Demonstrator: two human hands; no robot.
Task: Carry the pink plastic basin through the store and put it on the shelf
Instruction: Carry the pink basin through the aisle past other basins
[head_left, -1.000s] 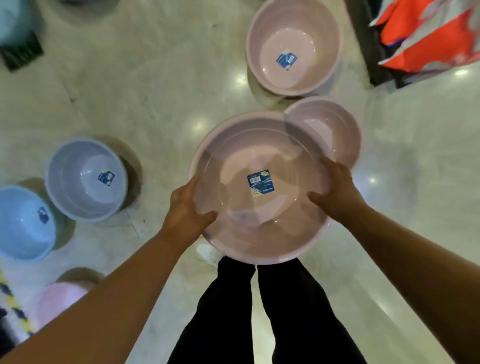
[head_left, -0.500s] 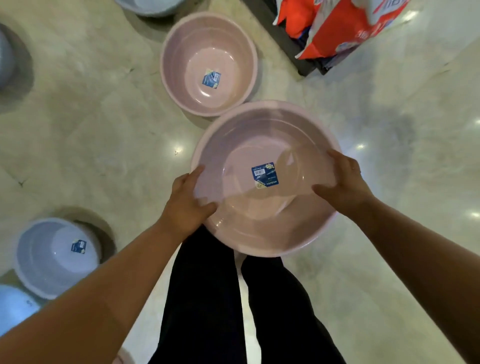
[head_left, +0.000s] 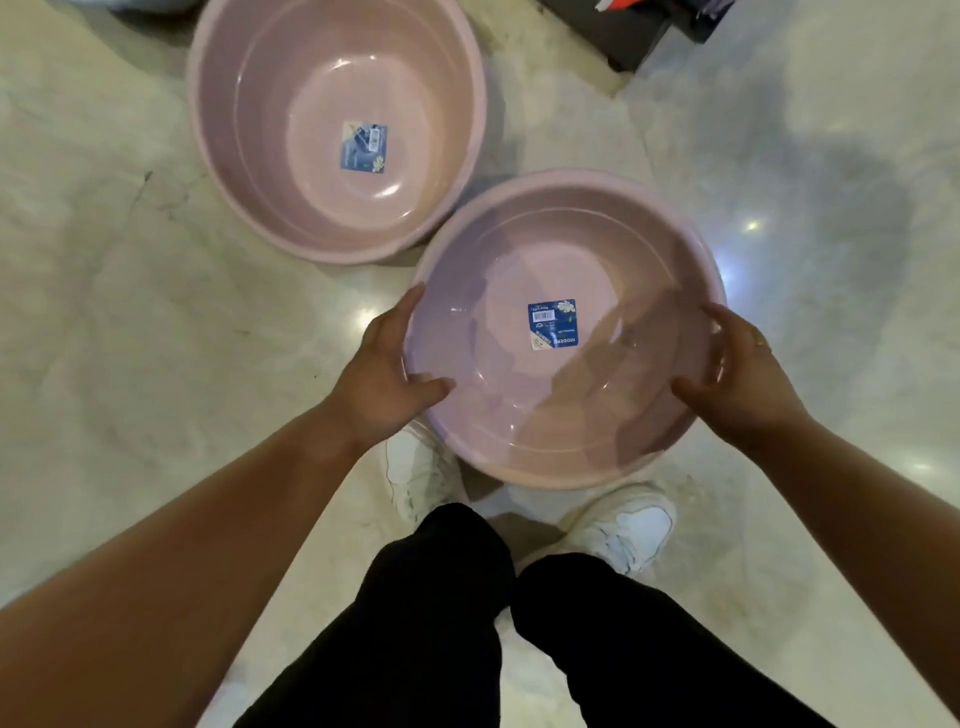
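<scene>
The left hand (head_left: 387, 371) clamps the near-left rim of the pink basin (head_left: 566, 332), fingers hidden beneath it. The basin is held mouth up above the white shoes (head_left: 621, 527), partly covering one; being round, it shows no long axis. A second pink basin (head_left: 337, 124), cut off above, lies beyond it. The right hand (head_left: 737, 374) grips the right rim

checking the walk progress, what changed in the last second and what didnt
The person has walked on: the grey and blue basins seen on the left a second ago have passed out of view, and the second pink basin on the floor now lies close, upper left. Nothing was taken or let go. The left hand and right hand still grip opposite rims of the carried pink basin, level, label up.
</scene>
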